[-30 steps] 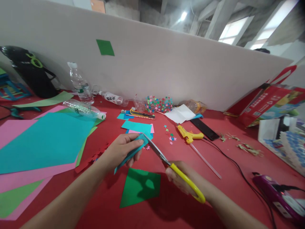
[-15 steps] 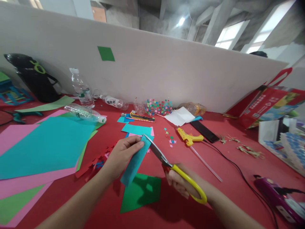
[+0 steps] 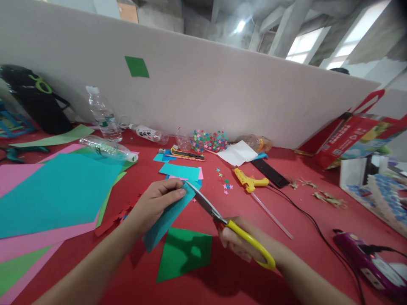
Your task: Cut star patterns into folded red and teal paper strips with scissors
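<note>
Between the thumb and fingers of my left hand (image 3: 162, 199) is a strip of blue paper (image 3: 165, 224), held tilted above the table. My right hand (image 3: 237, 239) grips yellow-handled scissors (image 3: 251, 243). The blades point up and to the left and meet the paper's upper end close to my left thumb. Below the paper lies a green paper piece (image 3: 184, 254), partly in shadow. Behind the blades, small blue and pink paper pieces (image 3: 179, 170) lie stacked on the red table (image 3: 254, 279).
Large coloured sheets (image 3: 63, 195) cover the left side, with a plastic bottle (image 3: 108, 148) lying on them. A yellow glue gun (image 3: 249, 181), its cord and a black phone (image 3: 270, 173) lie right of centre. A purple power strip (image 3: 369, 262) is at the right.
The lower end of the blue strip has swung left, and my left hand has shifted slightly left with it. The scissors stay at the paper's upper end. The whole view has shifted a little.
</note>
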{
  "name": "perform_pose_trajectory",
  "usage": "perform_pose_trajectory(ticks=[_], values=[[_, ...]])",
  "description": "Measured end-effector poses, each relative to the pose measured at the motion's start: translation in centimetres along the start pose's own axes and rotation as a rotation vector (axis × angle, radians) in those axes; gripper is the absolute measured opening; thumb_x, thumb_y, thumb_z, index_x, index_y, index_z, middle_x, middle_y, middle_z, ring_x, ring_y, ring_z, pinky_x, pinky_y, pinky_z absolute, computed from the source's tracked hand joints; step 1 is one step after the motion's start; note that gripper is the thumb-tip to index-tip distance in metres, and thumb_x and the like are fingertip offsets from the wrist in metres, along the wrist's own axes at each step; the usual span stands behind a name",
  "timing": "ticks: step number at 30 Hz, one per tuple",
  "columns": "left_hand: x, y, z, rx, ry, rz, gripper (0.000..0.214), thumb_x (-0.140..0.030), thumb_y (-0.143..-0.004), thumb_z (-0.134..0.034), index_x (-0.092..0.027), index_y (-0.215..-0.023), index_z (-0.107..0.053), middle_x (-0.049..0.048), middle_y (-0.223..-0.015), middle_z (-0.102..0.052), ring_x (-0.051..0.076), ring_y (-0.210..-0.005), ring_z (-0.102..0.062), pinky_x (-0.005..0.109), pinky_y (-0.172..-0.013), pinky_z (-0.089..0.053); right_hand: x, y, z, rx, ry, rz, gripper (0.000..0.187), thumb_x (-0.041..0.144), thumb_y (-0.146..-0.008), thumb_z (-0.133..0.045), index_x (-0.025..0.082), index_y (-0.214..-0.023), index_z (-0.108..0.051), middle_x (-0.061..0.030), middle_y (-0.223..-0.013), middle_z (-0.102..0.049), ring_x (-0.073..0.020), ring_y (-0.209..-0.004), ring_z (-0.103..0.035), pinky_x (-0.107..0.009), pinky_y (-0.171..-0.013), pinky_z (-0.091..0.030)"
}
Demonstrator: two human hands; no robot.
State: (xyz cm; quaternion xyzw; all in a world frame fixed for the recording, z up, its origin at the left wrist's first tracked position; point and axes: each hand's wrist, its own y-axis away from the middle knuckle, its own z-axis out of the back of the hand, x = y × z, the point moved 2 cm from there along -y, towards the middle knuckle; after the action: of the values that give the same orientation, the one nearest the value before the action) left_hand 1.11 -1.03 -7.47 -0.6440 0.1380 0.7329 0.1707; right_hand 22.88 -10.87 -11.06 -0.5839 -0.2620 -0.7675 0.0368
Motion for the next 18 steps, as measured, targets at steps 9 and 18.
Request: perform_pose_trajectory(ticks=[9,18], values=[[0.9,-0.4,0.2,0.015,-0.007,0.012,0.027,-0.041,-0.077,-0.064,-0.018,-0.066,-0.058,-0.0054,-0.060,-0.040,0.008,-0.053,-0.030,0.021,-0.047,-0.023,-0.7,-0.5,-0.8,-0.037,-0.038,-0.074,0.053,0.070,-0.082,-0.045,0.019,-0.069,-0.046,0.0093,-0.047,-0.036,-0.0040,-0.035,-0.030,-0.016,-0.031,-0.027],[1.3,0.3,-1.8,-0.089,0.290,0.006,0.021,-0.033,-0.076,-0.067,-0.018,-0.064,-0.058,-0.0047,-0.060,-0.044,0.010,-0.056,-0.038,0.021,-0.053,-0.033,-0.8,-0.9,-1.4,-0.019,-0.115,0.062,0.053,0.069,-0.083,-0.044,0.018,-0.068,-0.047,0.0095,-0.038,-0.038,-0.0043,-0.029,-0.034,-0.015,-0.031,-0.025]])
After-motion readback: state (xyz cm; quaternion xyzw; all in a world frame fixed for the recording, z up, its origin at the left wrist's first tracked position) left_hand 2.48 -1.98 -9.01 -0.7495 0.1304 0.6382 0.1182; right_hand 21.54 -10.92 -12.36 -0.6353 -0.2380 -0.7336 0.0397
